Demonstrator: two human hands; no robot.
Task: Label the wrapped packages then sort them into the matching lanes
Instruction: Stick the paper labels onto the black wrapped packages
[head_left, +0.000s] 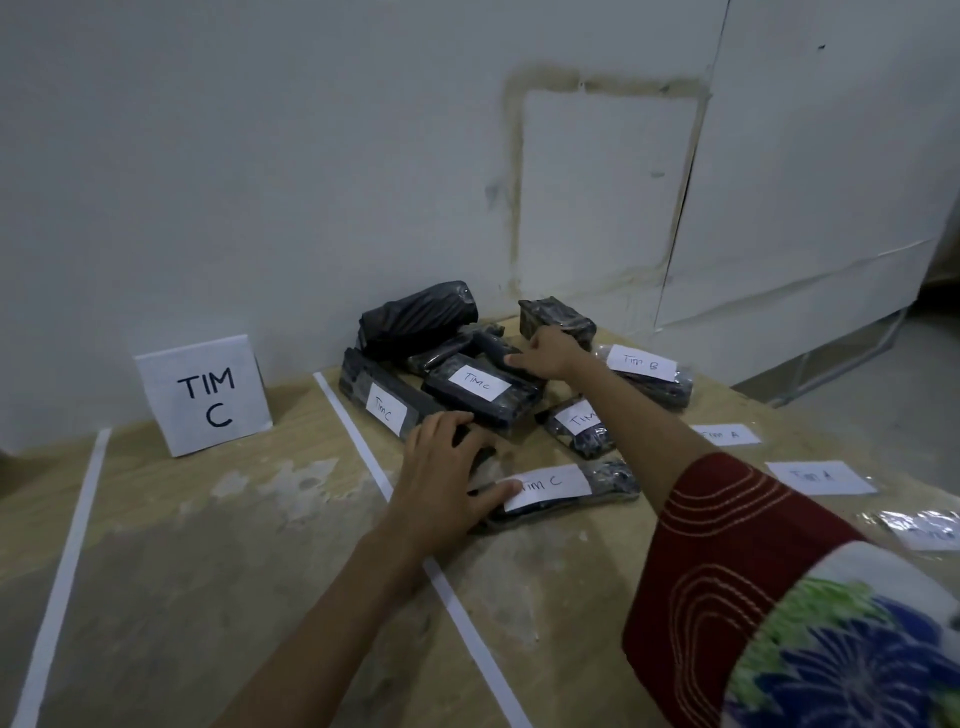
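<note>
Several black wrapped packages lie piled at the back of the wooden table (208, 545). Two in the pile carry "Tim C" labels (480, 384) (387, 410). A flat package labelled "Tim C" (561, 491) lies nearest me; my left hand (447, 478) rests flat on its left end, fingers spread. My right hand (545, 353) reaches into the pile, fingers touching a small black package (493, 343) beside a blocky one (556, 317). A package labelled "Tim B" (644, 369) sits at the right, and another labelled package (576, 426) is partly hidden by my right forearm.
A standing white card reading "TIM C" (205, 395) marks a lane bounded by two white tape strips (67, 561) (374, 457). Loose "Tim A" labels (724, 434) (818, 475) and a plastic-covered label (924, 530) lie at the right. The wall stands close behind.
</note>
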